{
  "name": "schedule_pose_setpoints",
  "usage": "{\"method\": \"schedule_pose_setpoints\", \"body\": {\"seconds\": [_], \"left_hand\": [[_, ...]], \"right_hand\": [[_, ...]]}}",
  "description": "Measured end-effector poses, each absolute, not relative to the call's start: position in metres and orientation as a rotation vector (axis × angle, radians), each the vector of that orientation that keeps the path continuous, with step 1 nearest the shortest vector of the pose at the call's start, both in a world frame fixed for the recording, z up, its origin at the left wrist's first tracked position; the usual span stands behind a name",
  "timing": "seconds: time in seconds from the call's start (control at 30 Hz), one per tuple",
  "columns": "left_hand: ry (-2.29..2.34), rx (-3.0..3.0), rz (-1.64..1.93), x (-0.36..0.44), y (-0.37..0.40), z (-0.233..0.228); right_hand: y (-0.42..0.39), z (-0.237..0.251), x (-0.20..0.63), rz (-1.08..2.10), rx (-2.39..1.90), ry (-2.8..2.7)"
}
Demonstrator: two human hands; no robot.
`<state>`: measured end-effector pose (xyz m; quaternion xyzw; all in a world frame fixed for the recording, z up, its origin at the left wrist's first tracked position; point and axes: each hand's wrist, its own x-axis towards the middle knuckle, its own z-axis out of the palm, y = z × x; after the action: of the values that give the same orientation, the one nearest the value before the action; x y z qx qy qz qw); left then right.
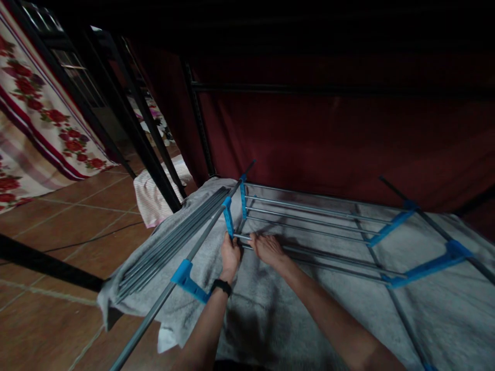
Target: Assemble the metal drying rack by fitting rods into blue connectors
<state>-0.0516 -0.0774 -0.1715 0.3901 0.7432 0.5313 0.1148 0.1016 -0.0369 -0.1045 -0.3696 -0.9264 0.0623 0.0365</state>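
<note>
Left hand: the left hand is clamped round the near end of a thin grey metal rod, just below a small blue plastic connector bracket; a black wristband sits on that wrist
Right hand: the right hand lies on the same rod just beside the left, fingers curled over it; how firmly they close I cannot tell
Where the rod is: it runs rightward from both hands across a grey and blue metal drying rack frame lying flat on a pale grey towel spread over the terracotta tiled floor
Nearby: a bundle of loose grey metal rods rests on the towel's left part, beside a long grey side pole carrying a second blue plastic clip
Risk, pinching: the hands sit close together at the bracket; a rod that seats suddenly could nip a finger
Risk, misalignment: the far end is well apart from the hands, so a skewed push could bend the rod or crack the bracket
Risk, rolling: the loose bundle near the towel's edge could roll off onto the tiles
Risk, light: the dim scene makes the socket hard to see
</note>
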Motion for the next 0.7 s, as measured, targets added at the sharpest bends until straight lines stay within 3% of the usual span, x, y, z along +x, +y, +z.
{"method": "schedule_pose_setpoints", "body": {"seconds": [0.17, 0.43, 0.7], "left_hand": [[2.184, 1.16, 1.541, -0.053, -0.075, -0.176], [2.205, 1.154, 1.518, -0.056, -0.072, -0.185], [2.271, 1.166, 1.453, -0.057, -0.074, -0.202]], "right_hand": [[-0.049, -0.119, 0.13, 0.051, -0.969, -2.659], [-0.064, -0.164, 0.266, -0.306, -1.394, -2.31], [-0.051, -0.161, 0.358, -0.445, -1.583, -2.237]]}}
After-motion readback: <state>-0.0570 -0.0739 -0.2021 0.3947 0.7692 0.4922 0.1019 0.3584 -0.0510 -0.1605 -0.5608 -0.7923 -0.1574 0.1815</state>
